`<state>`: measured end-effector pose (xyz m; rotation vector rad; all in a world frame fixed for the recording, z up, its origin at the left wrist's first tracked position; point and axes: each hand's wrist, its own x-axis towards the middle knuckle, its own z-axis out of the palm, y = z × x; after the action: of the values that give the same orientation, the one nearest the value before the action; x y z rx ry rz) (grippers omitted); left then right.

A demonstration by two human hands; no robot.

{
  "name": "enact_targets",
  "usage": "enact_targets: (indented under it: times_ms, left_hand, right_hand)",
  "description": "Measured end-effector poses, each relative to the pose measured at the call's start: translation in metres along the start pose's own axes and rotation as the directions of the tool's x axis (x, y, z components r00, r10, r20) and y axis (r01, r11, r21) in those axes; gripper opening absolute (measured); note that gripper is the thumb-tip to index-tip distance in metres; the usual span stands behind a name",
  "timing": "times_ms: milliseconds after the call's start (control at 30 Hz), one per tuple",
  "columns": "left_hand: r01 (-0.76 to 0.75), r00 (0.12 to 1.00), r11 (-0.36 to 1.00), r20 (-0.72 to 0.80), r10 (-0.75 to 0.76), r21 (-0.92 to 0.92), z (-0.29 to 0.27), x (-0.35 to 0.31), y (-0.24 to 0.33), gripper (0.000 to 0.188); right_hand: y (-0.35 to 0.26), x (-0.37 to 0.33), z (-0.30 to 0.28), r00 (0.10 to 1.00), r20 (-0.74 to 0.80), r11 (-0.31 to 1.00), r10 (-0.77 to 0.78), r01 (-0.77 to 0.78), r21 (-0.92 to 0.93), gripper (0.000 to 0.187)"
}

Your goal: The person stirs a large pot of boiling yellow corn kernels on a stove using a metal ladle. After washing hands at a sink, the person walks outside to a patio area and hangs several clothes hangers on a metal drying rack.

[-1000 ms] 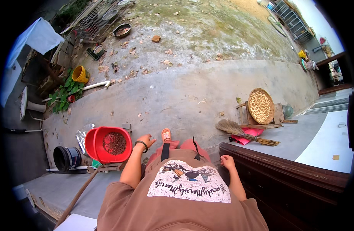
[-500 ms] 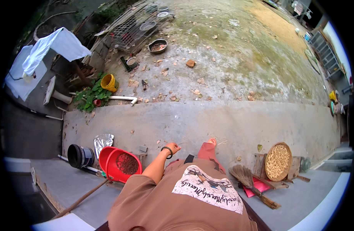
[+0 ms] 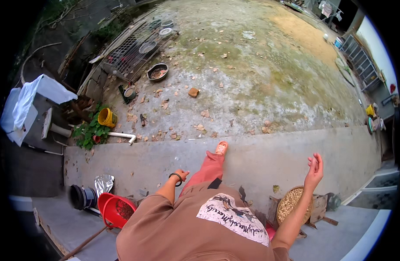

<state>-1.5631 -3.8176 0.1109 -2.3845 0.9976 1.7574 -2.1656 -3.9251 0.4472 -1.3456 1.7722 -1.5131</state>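
Note:
My left hand [image 3: 181,175] hangs at my side, fingers loosely curled, with nothing visible in it. A dark bangle [image 3: 177,179] circles that wrist. My right hand [image 3: 314,171] is held out to the right, fingers stretched and empty. Below it, partly covered by my forearm, a round woven basket [image 3: 312,208] of pale, peanut-like pieces sits on a low wooden stand. Nearest my left arm, though apart from it, is a red plastic container [image 3: 105,212] with dark reddish bits inside. One foot in a pink slipper [image 3: 221,148] steps forward on the concrete.
Left of me lie a dark bucket [image 3: 80,197], crumpled foil [image 3: 104,183] and a wooden pole [image 3: 84,243]. A white pipe [image 3: 123,136] and yellow bucket [image 3: 106,117] lie ahead. Farther off are a brick [image 3: 194,92], a bowl [image 3: 157,72] and a wire cage [image 3: 130,52].
My right arm has come into view, reaching out over the basket side. One leg has stepped forward. The yard has shifted left in view, and the broom is now hidden.

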Motion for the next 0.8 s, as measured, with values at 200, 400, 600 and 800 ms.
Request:
enact_targets:
  times_ms: [200,400,600,800]
  left_hand:
    - [-0.09,0.991,0.994,0.094,0.095,-0.054,0.034,0.128,0.242,0.052]
    - [-0.184,0.934,0.975,0.33,0.134,0.122,0.095,0.189,0.497,0.049]
    - [-0.39,0.891,0.905,0.319,0.324,0.17,0.13,0.234,0.748,0.044]
    - [-0.506,0.837,0.861,0.275,0.474,0.057,0.211,0.246,0.891,0.042]
  right_hand:
    - [-0.161,0.167,-0.11,0.653,-0.428,0.78,-0.625,0.53,-0.332,0.026]
    - [-0.107,0.252,-0.155,0.728,-0.454,0.812,-0.514,0.243,-0.531,0.016]
    - [0.001,0.291,-0.144,0.937,-0.299,0.8,0.182,-0.318,-0.509,0.026]
    - [0.106,0.345,-0.178,0.263,0.475,0.518,0.84,-0.126,-0.846,0.055]
